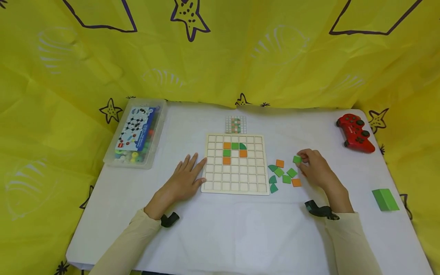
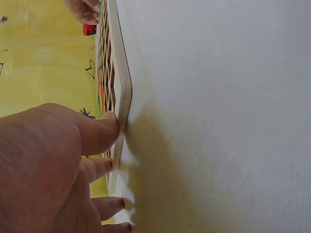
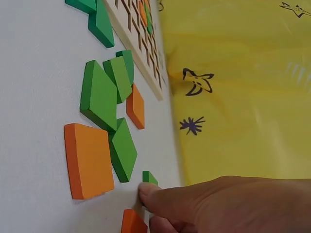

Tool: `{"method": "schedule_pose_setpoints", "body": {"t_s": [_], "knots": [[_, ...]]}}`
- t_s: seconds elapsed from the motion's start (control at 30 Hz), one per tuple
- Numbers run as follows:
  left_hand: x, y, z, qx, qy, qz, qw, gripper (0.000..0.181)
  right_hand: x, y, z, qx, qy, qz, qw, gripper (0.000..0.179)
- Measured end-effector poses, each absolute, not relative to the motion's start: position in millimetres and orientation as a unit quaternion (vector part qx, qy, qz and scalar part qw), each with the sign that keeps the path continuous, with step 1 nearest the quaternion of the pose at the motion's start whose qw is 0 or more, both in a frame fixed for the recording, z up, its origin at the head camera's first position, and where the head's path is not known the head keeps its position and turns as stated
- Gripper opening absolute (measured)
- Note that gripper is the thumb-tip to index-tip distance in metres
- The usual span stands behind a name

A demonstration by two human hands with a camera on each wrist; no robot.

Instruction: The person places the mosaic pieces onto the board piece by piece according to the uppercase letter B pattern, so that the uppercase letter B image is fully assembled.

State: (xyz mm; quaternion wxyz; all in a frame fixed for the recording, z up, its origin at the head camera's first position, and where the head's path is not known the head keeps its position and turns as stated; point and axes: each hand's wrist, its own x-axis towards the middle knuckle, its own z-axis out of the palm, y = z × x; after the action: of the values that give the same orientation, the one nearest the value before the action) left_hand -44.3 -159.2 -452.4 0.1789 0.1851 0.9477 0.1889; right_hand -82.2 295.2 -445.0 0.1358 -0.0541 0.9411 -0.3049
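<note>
My right hand (image 1: 316, 168) pinches a green square tile (image 1: 297, 159) between thumb and fingers, right of the loose pieces. In the right wrist view only a corner of that tile (image 3: 149, 177) shows past the thumb. A wooden grid board (image 1: 235, 179) holds several orange and green squares and one dark green quarter-round. My left hand (image 1: 183, 181) lies with spread fingers at the board's left edge, its thumb and index finger touching the rim. Between the board and my right hand lie loose orange squares (image 1: 296, 182), green squares (image 1: 287, 179) and dark green quarter-rounds (image 1: 273, 188).
A small pattern card (image 1: 235, 124) lies just beyond the board. At the left is a lidded plastic box (image 1: 134, 130) of colourful parts. A red game controller (image 1: 355, 133) and a green block (image 1: 385, 199) are at the right. A yellow curtain (image 1: 220, 68) surrounds the white table (image 1: 220, 233).
</note>
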Motion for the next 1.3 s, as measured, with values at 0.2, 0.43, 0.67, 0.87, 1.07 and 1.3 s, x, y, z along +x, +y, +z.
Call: {"method": "schedule_pose_setpoints", "body": {"t_s": [0.2, 0.43, 0.67, 0.87, 1.07, 1.3], "knots": [[-44.0, -158.1, -453.2, 0.183, 0.948, 0.186, 0.18, 0.069, -88.2, 292.6, -445.9, -0.041, 0.941, -0.303, 0.142, 0.033], [-44.6, -158.5, -453.7, 0.182, 0.948, 0.182, 0.184, 0.069, -98.4, 280.8, -452.7, -0.053, 0.941, -0.306, 0.13, 0.033], [-44.9, -158.9, -454.5, 0.182, 0.948, 0.183, 0.185, 0.069, -107.0, 261.2, -458.3, -0.061, 0.937, -0.321, 0.124, 0.034], [-45.3, -159.1, -455.6, 0.184, 0.948, 0.182, 0.184, 0.069, -110.0, 246.6, -458.9, -0.068, 0.932, -0.333, 0.121, 0.035], [-45.1, -159.4, -457.4, 0.183, 0.949, 0.177, 0.186, 0.07, -108.4, 225.4, -458.2, -0.095, 0.926, -0.347, 0.112, 0.035], [-44.9, -158.8, -455.6, 0.183, 0.949, 0.178, 0.186, 0.07, -101.2, 184.4, -456.2, -0.127, 0.919, -0.353, 0.125, 0.034]]}}
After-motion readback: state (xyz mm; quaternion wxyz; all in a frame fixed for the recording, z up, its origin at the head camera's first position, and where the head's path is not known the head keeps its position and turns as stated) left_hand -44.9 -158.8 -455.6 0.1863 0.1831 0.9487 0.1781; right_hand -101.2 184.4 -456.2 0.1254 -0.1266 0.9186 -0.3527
